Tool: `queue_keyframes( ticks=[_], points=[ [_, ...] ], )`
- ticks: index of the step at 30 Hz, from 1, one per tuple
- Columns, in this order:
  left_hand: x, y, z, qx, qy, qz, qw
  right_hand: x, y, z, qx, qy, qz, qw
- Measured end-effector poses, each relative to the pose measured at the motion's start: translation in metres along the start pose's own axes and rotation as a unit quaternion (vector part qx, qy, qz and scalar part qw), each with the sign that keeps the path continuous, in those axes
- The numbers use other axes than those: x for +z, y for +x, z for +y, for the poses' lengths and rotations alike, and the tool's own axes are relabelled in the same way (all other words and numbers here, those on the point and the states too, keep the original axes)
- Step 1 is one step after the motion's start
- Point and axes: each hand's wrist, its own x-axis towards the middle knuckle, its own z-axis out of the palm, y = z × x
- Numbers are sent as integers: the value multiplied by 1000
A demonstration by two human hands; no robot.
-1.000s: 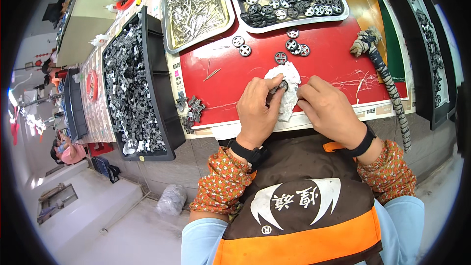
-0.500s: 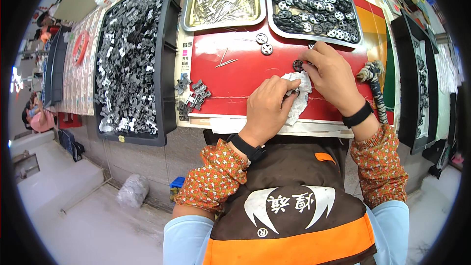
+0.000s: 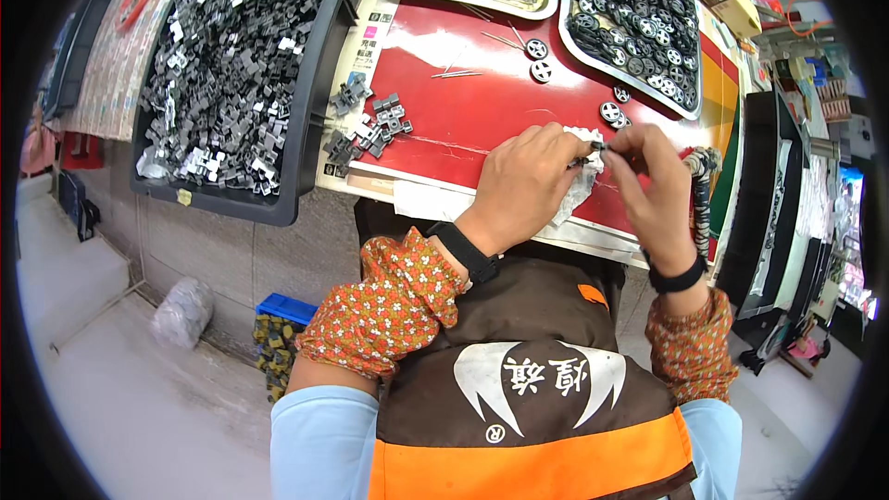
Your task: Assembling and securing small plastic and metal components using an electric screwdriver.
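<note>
Small dark part pinched in right hand's fingertips, left hand's tips just left of it, their hold impossible to tell, long axis unclear, white wad beneath

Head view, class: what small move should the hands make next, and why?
Perhaps the right hand should push gently toward the left hand: the two meet at a small dark part above the crumpled white sheet. They hide much of the part, so slow pressure seems wise.
</note>
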Motion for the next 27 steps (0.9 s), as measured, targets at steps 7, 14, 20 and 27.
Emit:
queue_keyframes(
  ticks=[7, 14, 20, 27],
  points=[
    [3, -3, -2, 4, -6, 21, 1000, 18, -16, 2, -95, -71, 62, 991],
    [6, -4, -4, -3, -10, 22, 1000, 23, -21, 5, -124, -114, 93, 981],
    [4, -6, -4, -6, -1, 25, 1000, 28, -22, 8, -98, -83, 111, 985],
    [7, -7, -6, -2, -2, 29, 1000, 26, -22, 2, -129, -132, 90, 979]
  ],
)
